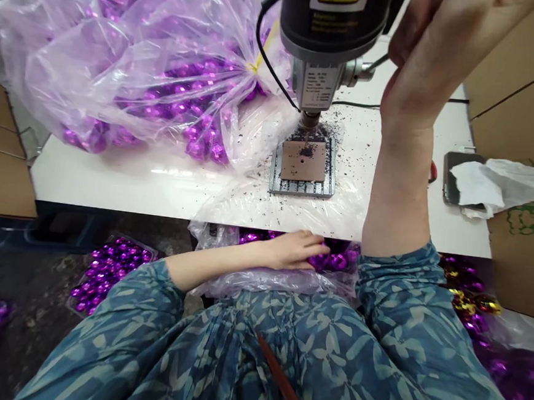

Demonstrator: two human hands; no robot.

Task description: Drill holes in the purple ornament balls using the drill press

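Observation:
My left hand (297, 250) is low at the table's front edge, its fingers curled on a shiny purple faceted ball (319, 261) in an open plastic bag (279, 282) of such balls at my lap. Raised at the upper right, my right hand (421, 52) is closed around the feed lever (378, 63) of a small drill press (334, 20). Beneath the chuck (309, 119), a brown block (303, 169) with a small dark hole lies on the slotted metal base (329, 189). No ball sits on the block.
Dark shavings are scattered around the base on the white table (166, 186). A large tied clear bag (134, 60) of purple balls fills the left side. A phone (453, 178) lies partly under white tissue (485, 186). Cardboard boxes (523, 115) stand right; a tray of purple balls (113, 271) sits lower left.

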